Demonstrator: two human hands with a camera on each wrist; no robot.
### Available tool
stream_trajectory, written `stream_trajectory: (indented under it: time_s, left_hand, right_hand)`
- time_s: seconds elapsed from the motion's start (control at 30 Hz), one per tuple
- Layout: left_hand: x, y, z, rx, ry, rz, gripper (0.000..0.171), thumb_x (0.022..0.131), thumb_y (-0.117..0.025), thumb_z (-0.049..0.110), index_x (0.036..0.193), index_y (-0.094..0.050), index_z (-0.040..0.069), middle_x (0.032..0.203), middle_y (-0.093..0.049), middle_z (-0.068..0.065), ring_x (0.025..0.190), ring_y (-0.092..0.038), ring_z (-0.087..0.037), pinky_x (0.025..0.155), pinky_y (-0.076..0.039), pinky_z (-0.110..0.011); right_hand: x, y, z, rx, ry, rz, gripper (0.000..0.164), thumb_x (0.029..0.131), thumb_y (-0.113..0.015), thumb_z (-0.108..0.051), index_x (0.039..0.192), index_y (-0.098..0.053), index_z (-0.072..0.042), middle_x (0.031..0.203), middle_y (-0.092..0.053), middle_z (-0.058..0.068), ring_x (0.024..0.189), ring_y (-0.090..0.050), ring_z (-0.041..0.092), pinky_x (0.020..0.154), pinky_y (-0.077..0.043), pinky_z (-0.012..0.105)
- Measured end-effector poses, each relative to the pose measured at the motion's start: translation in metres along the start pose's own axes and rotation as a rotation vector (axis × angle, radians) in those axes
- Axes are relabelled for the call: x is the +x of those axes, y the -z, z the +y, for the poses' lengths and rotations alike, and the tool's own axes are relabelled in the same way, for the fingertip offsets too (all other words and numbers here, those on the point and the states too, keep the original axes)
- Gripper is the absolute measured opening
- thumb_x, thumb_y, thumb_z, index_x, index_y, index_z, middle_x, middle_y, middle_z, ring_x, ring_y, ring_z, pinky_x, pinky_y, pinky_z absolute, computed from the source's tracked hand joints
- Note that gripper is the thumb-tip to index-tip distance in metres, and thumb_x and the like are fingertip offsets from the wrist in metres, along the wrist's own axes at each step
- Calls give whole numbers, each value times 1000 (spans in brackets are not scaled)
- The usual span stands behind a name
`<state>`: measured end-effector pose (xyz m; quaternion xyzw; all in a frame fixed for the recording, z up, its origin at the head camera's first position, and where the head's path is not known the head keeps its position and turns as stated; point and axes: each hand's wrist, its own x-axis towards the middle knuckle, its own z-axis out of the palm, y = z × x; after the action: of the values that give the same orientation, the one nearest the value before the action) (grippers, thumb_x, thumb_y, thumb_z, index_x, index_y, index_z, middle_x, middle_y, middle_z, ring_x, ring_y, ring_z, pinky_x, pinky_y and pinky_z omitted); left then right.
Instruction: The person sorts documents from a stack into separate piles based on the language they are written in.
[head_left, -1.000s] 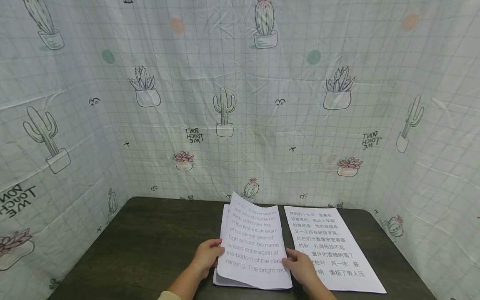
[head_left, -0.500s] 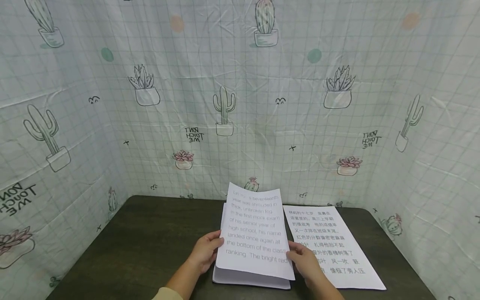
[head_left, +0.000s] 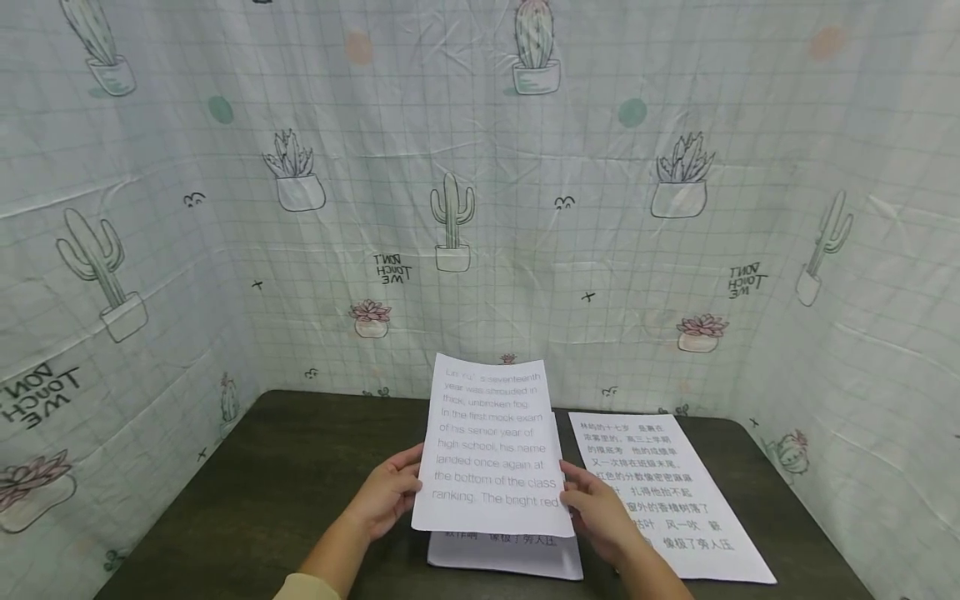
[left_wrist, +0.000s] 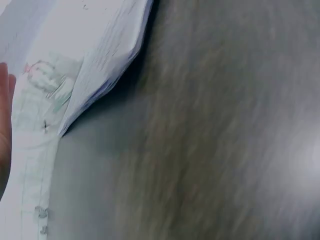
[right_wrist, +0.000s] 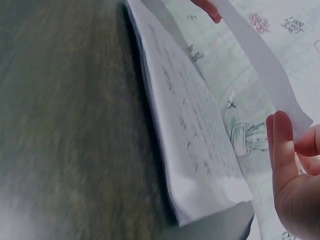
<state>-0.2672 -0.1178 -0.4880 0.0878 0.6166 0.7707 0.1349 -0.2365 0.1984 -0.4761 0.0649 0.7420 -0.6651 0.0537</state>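
Note:
A sheet of paper (head_left: 491, 446) printed with large English text is held up between both hands, tilted toward me. My left hand (head_left: 386, 492) pinches its left edge, thumb on the printed face. At the right edge my right hand (head_left: 600, 508) pinches the sheet; the right wrist view shows that hand (right_wrist: 300, 175) with the paper between thumb and fingers. Under the raised sheet lies a stack of paper (head_left: 502, 558), its top page printed with Chinese text and mostly hidden in the head view. The right wrist view shows this stack (right_wrist: 190, 130) apart from the sheet.
To the right, a page of Chinese text (head_left: 667, 492) lies on the dark wooden table (head_left: 300, 483), partly covered by my right hand. A cactus-print cloth (head_left: 487, 208) hangs behind the table and along both sides.
The English sheet has risen off the stack and shifted slightly left, with both hands moving along. Chinese text on the page beneath has come into view.

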Motion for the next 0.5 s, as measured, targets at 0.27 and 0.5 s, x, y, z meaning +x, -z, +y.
stream_trajectory:
  time_s: [0.27,0.5]
  left_hand:
    - [-8,23,9,28,6,24,70,88,-45,-7,154,-23,-1,145,-48,-27,101,-67,-15,82,-57,-31]
    - [-16,41,12,24,17,78,70,88,-45,-8,154,-22,0,147,-45,-27,101,-68,-14,80,-57,-31]
  right_hand:
    - [3,-19,-10,7,36,-65,60,88,-49,3,147,-38,1,110,-58,15,87,-65,19,72,-57,35]
    - [8,-38,-15,-4,30,-115,63,86,-52,2,148,-37,1,107,-57,11,85,-63,18,71,-57,34]
